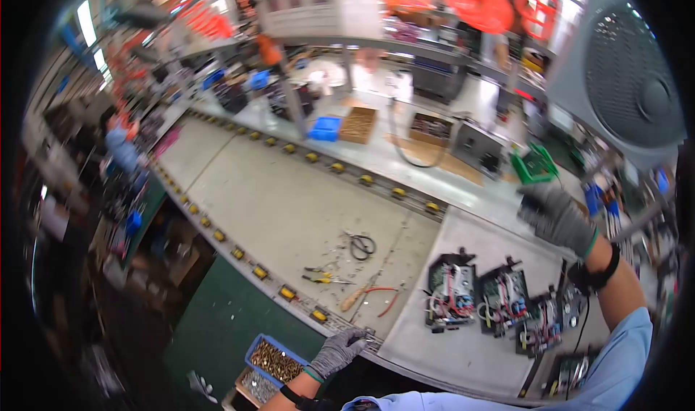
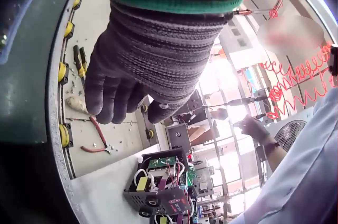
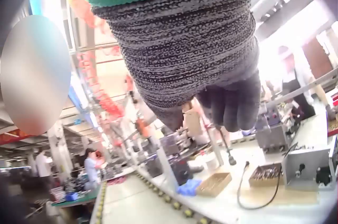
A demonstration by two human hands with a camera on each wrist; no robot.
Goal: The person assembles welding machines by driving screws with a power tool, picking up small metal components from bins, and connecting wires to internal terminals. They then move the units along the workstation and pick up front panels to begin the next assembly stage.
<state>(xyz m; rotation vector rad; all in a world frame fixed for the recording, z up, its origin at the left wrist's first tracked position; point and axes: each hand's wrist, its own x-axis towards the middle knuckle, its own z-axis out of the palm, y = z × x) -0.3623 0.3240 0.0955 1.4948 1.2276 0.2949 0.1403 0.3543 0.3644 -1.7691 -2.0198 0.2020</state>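
1. One pale tabletop (image 1: 405, 346) carries several circuit-board units (image 1: 452, 291) beside the conveyor (image 1: 289, 215).
2. Green basket (image 1: 534, 163): near the right hand (image 1: 557, 217), fingers loosely extended, thumb apart.
3. Left hand (image 1: 339, 352): fingers loosely bent, by the conveyor's edge.
4. Front panel (image 2: 177, 206) on one unit: lettering, too blurred to read.
5. Yellow-handled pliers (image 1: 329, 278).

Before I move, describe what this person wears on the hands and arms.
Grey knitted gloves with green cuffs cover the left hand and right hand; the gloves' fingers look darker and smoother. A black band circles each wrist, and a light blue sleeve shows on the right, ending near the elbow.
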